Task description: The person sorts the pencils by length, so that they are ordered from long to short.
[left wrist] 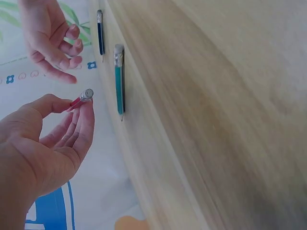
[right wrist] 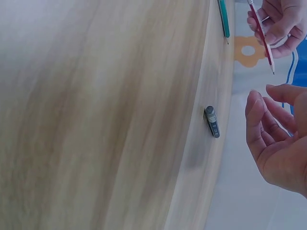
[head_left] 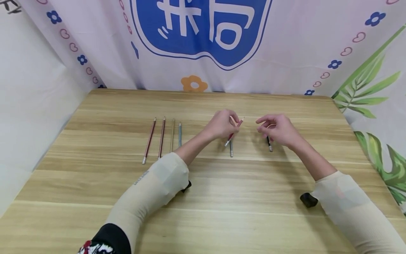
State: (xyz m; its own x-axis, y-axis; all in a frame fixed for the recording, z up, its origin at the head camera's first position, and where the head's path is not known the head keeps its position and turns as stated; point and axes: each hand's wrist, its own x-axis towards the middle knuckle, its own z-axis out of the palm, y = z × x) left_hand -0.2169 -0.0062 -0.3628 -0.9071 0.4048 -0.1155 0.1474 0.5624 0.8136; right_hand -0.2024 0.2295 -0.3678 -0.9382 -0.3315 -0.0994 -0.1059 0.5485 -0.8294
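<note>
My left hand (head_left: 223,124) pinches a red pencil (right wrist: 261,33) between thumb and fingertips. The pencil slants, its sharpened tip towards my right hand (head_left: 279,129) and its eraser end (left wrist: 87,94) towards the left wrist camera. My right hand holds nothing; its fingers are loosely bent, a short gap from that tip. Below the left hand a green pencil (left wrist: 119,86) lies on the table, its silver end (head_left: 231,152) towards me. A black pencil (head_left: 269,144) lies under the right hand, which partly hides it in the head view.
To the left, side by side on the wooden table (head_left: 222,218), lie two dark red pencils (head_left: 149,141) (head_left: 162,137), a tan pencil (head_left: 172,135) and a blue pencil (head_left: 180,134). My left forearm covers some of their lower ends. A printed curtain (head_left: 111,63) hangs behind the far edge.
</note>
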